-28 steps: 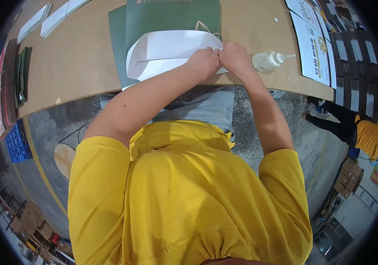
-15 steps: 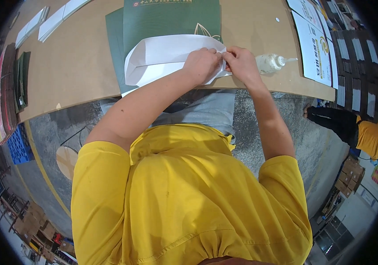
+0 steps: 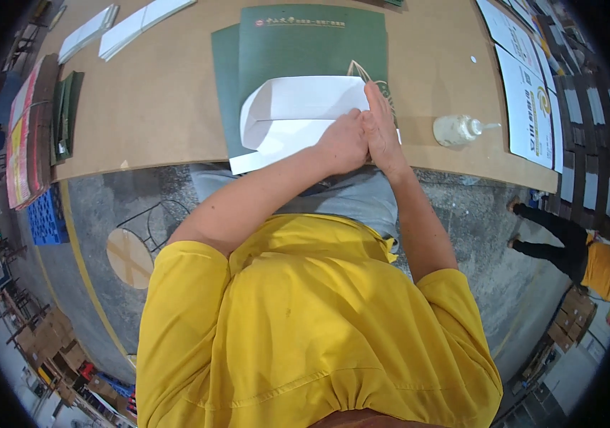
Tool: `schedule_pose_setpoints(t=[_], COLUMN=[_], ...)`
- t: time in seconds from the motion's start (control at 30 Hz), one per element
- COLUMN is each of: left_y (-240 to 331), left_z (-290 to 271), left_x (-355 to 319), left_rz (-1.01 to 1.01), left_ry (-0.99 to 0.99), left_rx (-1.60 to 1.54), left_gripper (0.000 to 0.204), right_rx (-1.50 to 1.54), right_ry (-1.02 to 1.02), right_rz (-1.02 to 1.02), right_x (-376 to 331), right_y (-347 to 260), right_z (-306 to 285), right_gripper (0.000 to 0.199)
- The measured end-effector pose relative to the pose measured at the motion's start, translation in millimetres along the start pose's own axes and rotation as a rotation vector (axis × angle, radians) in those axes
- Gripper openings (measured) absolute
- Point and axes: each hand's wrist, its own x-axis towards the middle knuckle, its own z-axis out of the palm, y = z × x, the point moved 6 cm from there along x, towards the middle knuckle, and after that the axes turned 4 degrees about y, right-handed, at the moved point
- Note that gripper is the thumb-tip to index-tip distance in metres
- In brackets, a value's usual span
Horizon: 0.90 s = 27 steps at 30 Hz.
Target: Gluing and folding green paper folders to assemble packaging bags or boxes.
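Observation:
A green paper bag [image 3: 312, 50] lies flat near the table's front edge, with its white opened end [image 3: 305, 100] standing up as a box-like fold. My left hand [image 3: 344, 143] is closed at the right end of that white fold, knuckles up, seemingly gripping the paper there; its fingertips are hidden. Against the outside of the same end, my right hand [image 3: 383, 132] is held upright and flat, its fingers stretched out together. The two hands touch. To their right, a clear squeeze bottle [image 3: 455, 130] with a pale nozzle lies on its side.
Another green sheet [image 3: 226, 78] shows under the bag's left side. White paper strips [image 3: 141, 27] lie at the far left of the brown table [image 3: 155, 100]. Bundled stacks [image 3: 30, 135] stand at its left edge, printed white sheets [image 3: 526, 107] at its right. Another person [image 3: 576, 250] is beyond.
My right hand has gone from pinching the end of the white fold to lying flat against it. My left hand has closed more tightly there. The whole view has shifted slightly.

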Motion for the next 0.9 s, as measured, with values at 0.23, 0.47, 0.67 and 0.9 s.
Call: schedule_pose_setpoints(t=[0.23, 0.47, 0.67, 0.9], left_y=[-14, -64, -69, -78], left_z=[-127, -98, -77, -87], left_x=[-104, -90, -84, -89], left_rz=[-0.001, -0.165, -0.239, -0.239], left_ry=[0.430, 0.235, 0.126, 0.100], left_rx=[0.097, 0.489, 0.669, 0.594], left_gripper=[0.043, 0.084, 0.084, 0.074], right_rx=[-0.610, -0.685, -0.701, -0.584], right_ry=[-0.088, -0.123, -0.140, -0.162], right_rz=[0.054, 0.040, 0.055, -0.009], right_x=[-3, -2, -5, -2], right_y=[-11, -12, -13, -10], right_z=[38, 44, 43, 32], right_gripper=[0.091, 0.098, 0.097, 0.083])
